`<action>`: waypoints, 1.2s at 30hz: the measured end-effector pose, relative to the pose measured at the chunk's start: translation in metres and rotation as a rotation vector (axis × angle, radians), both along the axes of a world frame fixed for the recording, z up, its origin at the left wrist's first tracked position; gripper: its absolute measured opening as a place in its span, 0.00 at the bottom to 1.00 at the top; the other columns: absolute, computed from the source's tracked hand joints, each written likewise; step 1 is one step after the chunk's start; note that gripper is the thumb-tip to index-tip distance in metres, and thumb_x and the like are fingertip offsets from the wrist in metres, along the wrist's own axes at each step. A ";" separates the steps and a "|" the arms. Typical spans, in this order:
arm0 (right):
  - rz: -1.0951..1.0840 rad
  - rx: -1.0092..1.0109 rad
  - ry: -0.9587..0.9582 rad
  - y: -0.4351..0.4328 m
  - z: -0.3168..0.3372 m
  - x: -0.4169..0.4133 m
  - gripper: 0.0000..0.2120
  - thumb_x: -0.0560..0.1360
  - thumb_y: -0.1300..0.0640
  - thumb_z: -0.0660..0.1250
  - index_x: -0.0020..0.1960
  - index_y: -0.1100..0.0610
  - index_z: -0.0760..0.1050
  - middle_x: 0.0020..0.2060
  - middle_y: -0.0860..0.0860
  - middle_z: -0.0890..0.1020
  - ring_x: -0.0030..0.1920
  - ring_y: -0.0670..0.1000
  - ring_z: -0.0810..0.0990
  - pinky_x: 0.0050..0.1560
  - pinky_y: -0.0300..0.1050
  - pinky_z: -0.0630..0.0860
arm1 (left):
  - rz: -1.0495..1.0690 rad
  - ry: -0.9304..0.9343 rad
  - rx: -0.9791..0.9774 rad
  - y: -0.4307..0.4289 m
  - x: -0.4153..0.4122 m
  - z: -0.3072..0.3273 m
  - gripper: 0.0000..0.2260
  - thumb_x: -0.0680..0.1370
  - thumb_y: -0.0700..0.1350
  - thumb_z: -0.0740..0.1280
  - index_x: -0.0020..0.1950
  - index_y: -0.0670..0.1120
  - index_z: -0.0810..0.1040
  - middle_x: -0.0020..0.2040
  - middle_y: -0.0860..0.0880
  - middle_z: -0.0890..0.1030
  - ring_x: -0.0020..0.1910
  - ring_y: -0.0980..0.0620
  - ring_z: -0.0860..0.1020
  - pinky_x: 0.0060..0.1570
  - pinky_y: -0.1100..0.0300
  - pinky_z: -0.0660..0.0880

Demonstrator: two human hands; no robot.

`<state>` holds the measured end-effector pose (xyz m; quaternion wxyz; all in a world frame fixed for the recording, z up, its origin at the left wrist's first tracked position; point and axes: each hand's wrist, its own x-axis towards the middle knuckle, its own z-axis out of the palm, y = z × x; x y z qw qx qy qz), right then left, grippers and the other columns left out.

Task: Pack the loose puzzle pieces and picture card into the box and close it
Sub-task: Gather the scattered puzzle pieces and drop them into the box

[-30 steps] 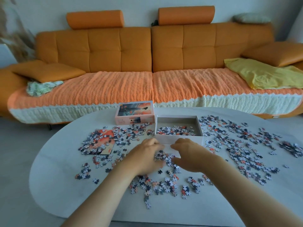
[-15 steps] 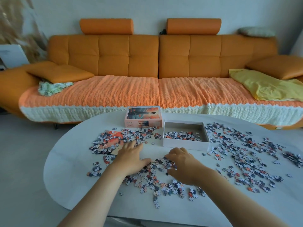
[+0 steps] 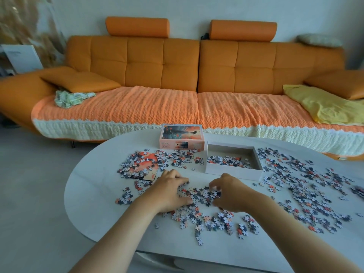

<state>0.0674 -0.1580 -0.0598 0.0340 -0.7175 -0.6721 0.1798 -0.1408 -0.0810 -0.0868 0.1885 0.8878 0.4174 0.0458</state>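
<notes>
Left hand (image 3: 169,191) drawn inward, right hand (image 3: 231,192) opposite, both grips half-curled, cupping puzzle pieces (image 3: 201,194)

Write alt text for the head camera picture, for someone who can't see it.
A left hand and right hand cup a heap of loose puzzle pieces on a white table, before an open box holding some pieces. Its lid sits beside it, the picture card lies half buried at left, and an orange sofa stands behind.
</notes>
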 end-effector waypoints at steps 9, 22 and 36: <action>-0.063 -0.009 0.028 -0.002 0.001 -0.008 0.37 0.71 0.44 0.73 0.74 0.51 0.63 0.65 0.52 0.68 0.63 0.54 0.72 0.62 0.47 0.73 | -0.044 -0.013 0.049 -0.005 0.012 0.002 0.33 0.74 0.62 0.67 0.76 0.53 0.63 0.66 0.55 0.67 0.68 0.54 0.62 0.66 0.54 0.66; -0.091 0.080 0.128 0.010 0.001 -0.011 0.18 0.70 0.53 0.75 0.59 0.52 0.80 0.53 0.48 0.80 0.43 0.45 0.76 0.42 0.34 0.72 | -0.027 -0.186 -0.024 -0.008 0.039 0.007 0.13 0.76 0.45 0.70 0.60 0.52 0.81 0.51 0.54 0.74 0.47 0.57 0.74 0.47 0.67 0.68; -0.282 0.311 0.311 0.031 0.028 0.051 0.03 0.70 0.57 0.75 0.40 0.50 0.84 0.32 0.45 0.82 0.30 0.43 0.77 0.28 0.30 0.71 | 0.033 -0.436 -0.118 0.019 0.103 0.036 0.07 0.75 0.48 0.73 0.52 0.52 0.82 0.48 0.58 0.80 0.47 0.58 0.77 0.39 0.67 0.68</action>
